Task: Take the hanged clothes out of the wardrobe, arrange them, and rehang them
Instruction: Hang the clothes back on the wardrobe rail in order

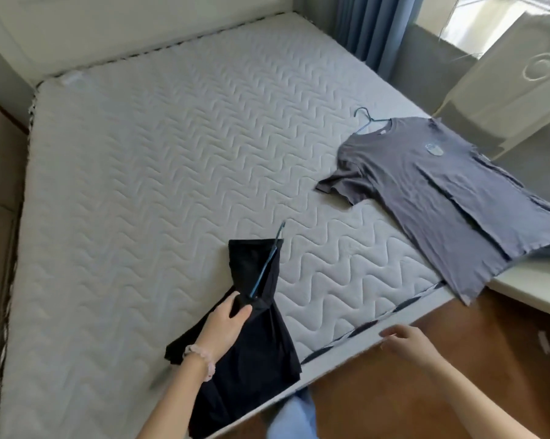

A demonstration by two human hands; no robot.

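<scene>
Meanwhile, left hand (224, 324) grips black garment (254, 343) — right hand (406, 342) hovers.

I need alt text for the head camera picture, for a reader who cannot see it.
A person's left hand grips a black garment with a blue hanger at the near edge of a quilted mattress. The right hand hovers open nearby. A grey T-shirt lies flat at the right, a hanger hook at its collar.
</scene>
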